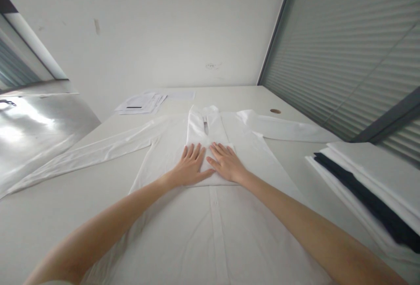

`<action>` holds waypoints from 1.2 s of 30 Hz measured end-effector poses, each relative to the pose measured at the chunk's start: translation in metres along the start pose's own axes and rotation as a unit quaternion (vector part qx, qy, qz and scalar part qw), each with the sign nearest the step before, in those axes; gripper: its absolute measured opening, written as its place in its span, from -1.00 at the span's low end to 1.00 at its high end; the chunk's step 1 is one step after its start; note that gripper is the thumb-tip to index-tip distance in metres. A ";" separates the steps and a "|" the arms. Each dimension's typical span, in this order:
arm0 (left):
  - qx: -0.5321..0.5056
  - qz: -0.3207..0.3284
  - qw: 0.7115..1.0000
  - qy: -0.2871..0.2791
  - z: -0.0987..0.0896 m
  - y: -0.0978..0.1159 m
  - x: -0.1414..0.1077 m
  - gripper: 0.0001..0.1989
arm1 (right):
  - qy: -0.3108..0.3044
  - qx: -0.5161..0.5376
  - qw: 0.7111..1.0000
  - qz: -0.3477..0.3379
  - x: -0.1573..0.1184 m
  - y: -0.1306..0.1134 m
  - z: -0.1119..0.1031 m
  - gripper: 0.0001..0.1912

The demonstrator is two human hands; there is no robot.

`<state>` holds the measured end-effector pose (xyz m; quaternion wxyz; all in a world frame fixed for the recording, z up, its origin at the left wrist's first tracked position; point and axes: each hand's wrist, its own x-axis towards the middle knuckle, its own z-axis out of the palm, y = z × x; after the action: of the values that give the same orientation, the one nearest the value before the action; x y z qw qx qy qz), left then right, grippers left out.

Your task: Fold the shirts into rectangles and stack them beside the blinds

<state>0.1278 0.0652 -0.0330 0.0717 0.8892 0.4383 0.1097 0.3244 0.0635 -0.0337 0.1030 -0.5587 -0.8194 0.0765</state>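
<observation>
A white button-front shirt lies spread on the table, its sleeves stretched out to the left and right. Over its upper middle is a flat white folded piece; I cannot tell whether it belongs to the shirt. My left hand presses flat on this piece, fingers slightly apart and pointing away from me. Beside it, my right hand also lies flat, the two thumbs close together. Neither hand grips anything. Beyond my fingertips the collar stands up with a narrow gap in it.
Folded white and dark cloths are stacked on the right. Several paper sheets lie at the back left of the white table. A round hole is near the back right, beside blinds. A wall rises behind.
</observation>
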 end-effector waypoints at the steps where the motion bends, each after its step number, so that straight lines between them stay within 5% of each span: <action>1: -0.002 -0.003 1.000 -0.003 0.000 -0.001 -0.002 -0.08 | -0.001 -0.001 1.000 -0.001 0.000 0.000 0.000 -0.20; 16: 0.053 -0.027 0.998 -0.024 -0.003 -0.008 -0.014 -0.02 | 0.010 0.002 1.000 -0.018 -0.015 0.022 -0.002 -0.20; 24: 0.062 -0.029 0.998 -0.014 -0.002 -0.007 -0.013 -0.06 | 0.080 0.002 0.995 -0.061 -0.029 -0.005 -0.013 -0.22; 36: 0.043 -0.039 0.998 -0.024 -0.007 -0.008 -0.013 -0.08 | 0.001 -0.002 0.997 -0.080 -0.036 -0.001 -0.007 -0.14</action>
<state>0.1123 0.0601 -0.0299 0.0484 0.8762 0.4748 0.0662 0.3378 0.0298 -0.0293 0.1086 -0.4912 -0.8617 0.0663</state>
